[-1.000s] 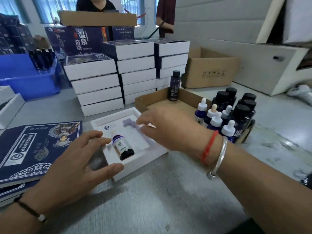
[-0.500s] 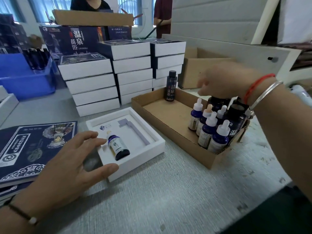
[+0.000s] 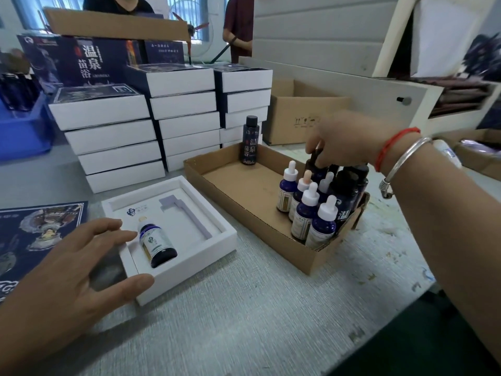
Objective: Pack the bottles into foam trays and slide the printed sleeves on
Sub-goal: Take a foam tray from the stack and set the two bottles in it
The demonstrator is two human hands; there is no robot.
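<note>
The worktop [image 3: 244, 321] is a grey, fine-ribbed surface with worn white patches along its right side; its near centre is open. At the rear, three columns of white sleeved boxes [image 3: 108, 142] stand stacked, each column topped by a dark printed panel. Behind them a dark blue display carton [image 3: 89, 63] carries large white characters reading 温泉苗浴. A blue bin [image 3: 24, 131] sits at the far left, and a brown carton [image 3: 298, 118] stands at the rear right.

A shallow cardboard tray [image 3: 244, 191] lies right of centre; its left half is bare. One tall dark bottle [image 3: 250, 141] stands alone in its far corner, label reading 温泉苗浴. White-capped dropper bottles [image 3: 311, 210] and black-capped bottles [image 3: 349, 188] crowd its right end.

The white foam tray [image 3: 200, 253] lies just left of the cardboard tray, apart from it. One small bottle [image 3: 157, 244] lies flat in its lower left recess; the right recess is unfilled. A small logo is printed on the insert, too small to read. Printed sleeves [image 3: 35, 232] lie flat at the left edge.

The left hand [image 3: 81, 270] rests on the foam tray's near left corner, fingers spread straight. The right hand [image 3: 349, 139] reaches over the cardboard tray, its fingers pinching the cap of a black-capped bottle.
</note>
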